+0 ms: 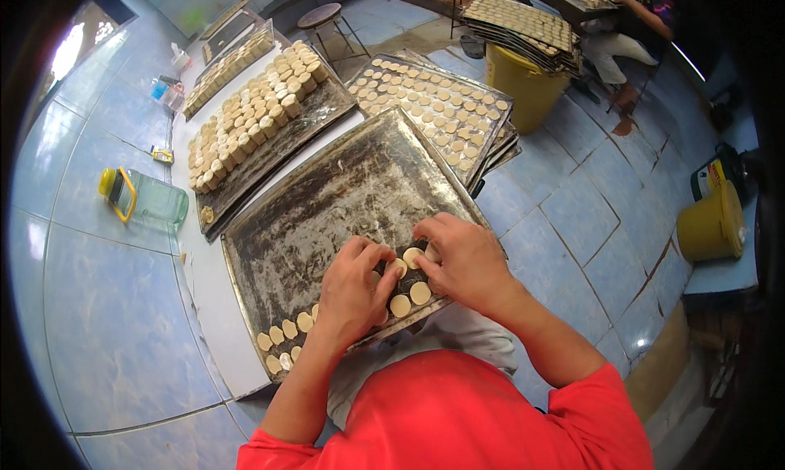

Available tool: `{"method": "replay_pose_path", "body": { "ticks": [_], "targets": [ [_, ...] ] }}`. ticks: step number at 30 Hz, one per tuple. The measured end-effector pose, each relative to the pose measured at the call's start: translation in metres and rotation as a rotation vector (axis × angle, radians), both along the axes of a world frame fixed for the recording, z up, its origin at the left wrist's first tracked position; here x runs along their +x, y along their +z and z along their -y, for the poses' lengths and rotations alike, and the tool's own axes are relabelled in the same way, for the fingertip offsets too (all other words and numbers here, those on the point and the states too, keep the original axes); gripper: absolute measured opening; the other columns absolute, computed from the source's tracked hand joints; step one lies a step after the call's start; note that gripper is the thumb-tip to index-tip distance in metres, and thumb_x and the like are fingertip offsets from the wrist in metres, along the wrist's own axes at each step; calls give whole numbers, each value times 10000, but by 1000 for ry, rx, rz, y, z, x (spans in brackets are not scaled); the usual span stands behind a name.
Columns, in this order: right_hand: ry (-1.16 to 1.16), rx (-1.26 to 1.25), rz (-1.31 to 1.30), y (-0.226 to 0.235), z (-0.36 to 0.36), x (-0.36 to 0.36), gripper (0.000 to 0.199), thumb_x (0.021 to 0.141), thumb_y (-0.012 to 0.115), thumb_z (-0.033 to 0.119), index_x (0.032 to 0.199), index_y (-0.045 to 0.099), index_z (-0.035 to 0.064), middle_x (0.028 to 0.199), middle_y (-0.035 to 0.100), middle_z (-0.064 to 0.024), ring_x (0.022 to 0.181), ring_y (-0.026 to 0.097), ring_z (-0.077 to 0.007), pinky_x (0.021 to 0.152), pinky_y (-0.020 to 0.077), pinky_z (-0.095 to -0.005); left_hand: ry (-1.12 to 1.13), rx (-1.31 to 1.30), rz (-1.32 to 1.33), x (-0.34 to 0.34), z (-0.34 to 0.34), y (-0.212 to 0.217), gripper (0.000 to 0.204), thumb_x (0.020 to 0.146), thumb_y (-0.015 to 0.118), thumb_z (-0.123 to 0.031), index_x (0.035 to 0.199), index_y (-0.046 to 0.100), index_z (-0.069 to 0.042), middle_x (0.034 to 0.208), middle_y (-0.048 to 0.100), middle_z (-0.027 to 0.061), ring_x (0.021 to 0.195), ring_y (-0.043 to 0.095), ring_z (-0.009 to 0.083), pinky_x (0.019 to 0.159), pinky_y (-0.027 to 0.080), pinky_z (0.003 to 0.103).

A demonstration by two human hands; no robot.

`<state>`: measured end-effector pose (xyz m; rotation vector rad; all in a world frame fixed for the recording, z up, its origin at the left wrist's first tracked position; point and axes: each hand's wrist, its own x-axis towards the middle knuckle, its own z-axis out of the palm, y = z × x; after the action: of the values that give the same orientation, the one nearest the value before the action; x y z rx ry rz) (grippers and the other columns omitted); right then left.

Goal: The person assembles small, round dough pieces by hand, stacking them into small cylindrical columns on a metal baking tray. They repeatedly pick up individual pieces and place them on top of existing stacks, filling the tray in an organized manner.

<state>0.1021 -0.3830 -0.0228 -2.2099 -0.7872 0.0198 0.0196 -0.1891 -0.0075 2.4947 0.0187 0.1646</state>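
Observation:
A dark, worn baking tray [327,200] lies before me, with flat round dough pieces [400,306] set in two rows along its near edge. My left hand [353,286] is low over the tray, thumb and fingers pinching the edge of one dough round [398,268]. To its right, my right hand [466,261] is closed around another pale round [432,252], partly hidden by the thumb and fingers. Between the two hands a further round [413,258] rests on the metal. Part of the rows is covered by my left hand.
Beyond the tray, stacked dough rounds [253,114] stand on another dark tray. A pile of trays with spaced rounds [437,102] is at its right. A clear jug [155,199] lies left. Farther off are a yellow bin [515,86], a stool [319,15] and a seated person [634,37].

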Motion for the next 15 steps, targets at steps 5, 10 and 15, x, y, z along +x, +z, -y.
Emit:
{"method": "replay_pose_path", "body": {
  "ticks": [5, 10, 15],
  "targets": [
    [66, 332, -416, 6, 16, 6, 348, 908, 827, 67, 1233, 706, 38, 966, 670, -16, 876, 697, -115, 768, 561, -270, -32, -253, -33, 9, 2, 9, 153, 989, 754, -129, 1086, 725, -15, 1043, 652, 112, 916, 673, 254, 814, 535, 361],
    [75, 631, -600, -3, 17, 2, 300, 927, 766, 79, 1214, 725, 1, 953, 686, -19, 803, 627, -75, 719, 543, -270, -160, -454, -12, 26, 13, 16, 154, 1006, 734, -159, 1035, 713, -9, 969, 633, 93, 847, 628, 202, 753, 499, 332],
    [-1, 601, -680, -5, 35, -1, 301, 959, 732, 57, 1250, 700, -13, 981, 700, -20, 834, 648, -64, 745, 554, -248, -171, -363, -108, 39, 20, 10, 165, 999, 737, -166, 984, 711, -4, 965, 635, 91, 861, 636, 211, 753, 504, 339]
  ]
}}
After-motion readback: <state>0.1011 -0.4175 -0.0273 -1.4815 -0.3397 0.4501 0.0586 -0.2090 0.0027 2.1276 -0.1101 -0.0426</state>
